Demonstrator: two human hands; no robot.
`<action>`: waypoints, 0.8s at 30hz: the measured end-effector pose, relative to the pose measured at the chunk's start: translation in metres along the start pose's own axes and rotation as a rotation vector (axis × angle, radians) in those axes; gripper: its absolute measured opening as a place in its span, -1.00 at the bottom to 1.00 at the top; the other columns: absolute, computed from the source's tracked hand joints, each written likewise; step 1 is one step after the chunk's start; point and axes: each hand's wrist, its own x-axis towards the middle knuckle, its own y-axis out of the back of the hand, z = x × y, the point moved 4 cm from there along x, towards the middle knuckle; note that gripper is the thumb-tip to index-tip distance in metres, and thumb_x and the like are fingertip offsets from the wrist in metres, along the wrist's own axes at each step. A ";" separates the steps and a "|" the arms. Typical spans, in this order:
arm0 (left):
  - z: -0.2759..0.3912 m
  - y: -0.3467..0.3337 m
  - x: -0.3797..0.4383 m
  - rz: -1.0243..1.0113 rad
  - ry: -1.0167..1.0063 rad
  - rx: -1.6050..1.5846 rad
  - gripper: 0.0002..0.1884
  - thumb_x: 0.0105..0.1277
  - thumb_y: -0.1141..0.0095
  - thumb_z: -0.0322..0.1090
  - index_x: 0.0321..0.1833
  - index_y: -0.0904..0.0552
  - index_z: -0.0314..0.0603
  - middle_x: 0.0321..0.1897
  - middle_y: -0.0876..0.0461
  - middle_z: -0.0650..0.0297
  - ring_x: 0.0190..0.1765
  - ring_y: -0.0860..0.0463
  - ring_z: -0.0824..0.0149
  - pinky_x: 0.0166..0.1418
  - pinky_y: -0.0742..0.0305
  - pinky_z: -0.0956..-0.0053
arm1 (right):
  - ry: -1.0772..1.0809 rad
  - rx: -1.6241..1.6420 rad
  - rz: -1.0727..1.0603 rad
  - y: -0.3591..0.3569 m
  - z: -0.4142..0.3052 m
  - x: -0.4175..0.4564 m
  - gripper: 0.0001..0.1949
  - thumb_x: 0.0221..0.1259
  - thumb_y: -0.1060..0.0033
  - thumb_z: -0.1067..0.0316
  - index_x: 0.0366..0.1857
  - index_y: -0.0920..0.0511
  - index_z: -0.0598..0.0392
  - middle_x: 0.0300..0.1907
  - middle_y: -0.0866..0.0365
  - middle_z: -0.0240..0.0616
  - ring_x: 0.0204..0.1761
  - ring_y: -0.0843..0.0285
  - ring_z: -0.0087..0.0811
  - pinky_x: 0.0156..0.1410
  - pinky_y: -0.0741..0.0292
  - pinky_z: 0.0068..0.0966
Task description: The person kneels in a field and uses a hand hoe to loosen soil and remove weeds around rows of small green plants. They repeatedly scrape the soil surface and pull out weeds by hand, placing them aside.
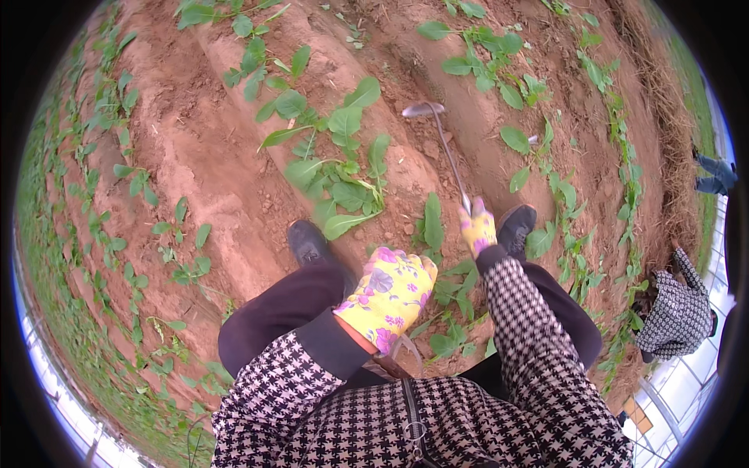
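Note:
My right hand (478, 229), in a yellow floral glove, grips a hand hoe just above my right shoe. The hoe's thin metal neck (449, 149) runs forward to a small blade (424, 109) over the soil of a furrow. My left hand (389, 295), in a matching glove, is between my knees with its back towards me and its fingers curled. Whatever may be inside those fingers is hidden. Ahead of it grow broad-leaved green seedlings (351, 190), and a single upright leaf (433, 222) stands between my hands.
My dark shoes (308, 243) stand on reddish soil (216, 146) either side of the plants. More seedling rows run left (137, 181) and right (564, 196). Dry straw (664, 117) lies along the right side. One person crouches (673, 316) there; another's legs (715, 174) show farther off.

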 end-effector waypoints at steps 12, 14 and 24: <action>-0.001 -0.008 -0.001 0.024 0.021 0.027 -0.75 0.12 -0.02 -0.35 -0.13 -0.55 -0.23 -0.37 -0.60 0.21 -0.23 -0.63 0.22 -0.16 -0.44 0.29 | 0.119 -0.183 -0.052 -0.016 -0.133 0.153 -0.60 0.36 0.10 0.06 0.03 -0.39 0.20 -0.12 -0.63 0.14 0.00 -0.58 0.06 0.07 -0.48 -0.09; 0.005 -0.010 0.004 0.032 -0.006 0.043 -0.73 0.11 -0.03 -0.34 -0.12 -0.54 -0.24 -0.38 -0.59 0.21 -0.23 -0.62 0.21 -0.15 -0.45 0.30 | 0.064 -0.156 -0.128 -0.043 -0.068 0.153 -0.57 0.37 0.14 0.02 0.04 -0.37 0.20 -0.12 -0.61 0.21 -0.01 -0.56 0.14 0.10 -0.46 -0.07; 0.010 -0.006 0.005 -0.014 -0.021 0.064 -0.74 0.14 -0.05 -0.35 -0.10 -0.53 -0.25 -0.33 -0.61 0.19 -0.20 -0.64 0.21 -0.15 -0.47 0.29 | -0.266 -0.143 -0.207 -0.031 0.104 -0.074 -0.57 0.38 0.14 -0.02 0.04 -0.36 0.16 -0.21 -0.60 0.26 -0.09 -0.56 0.22 -0.01 -0.46 0.01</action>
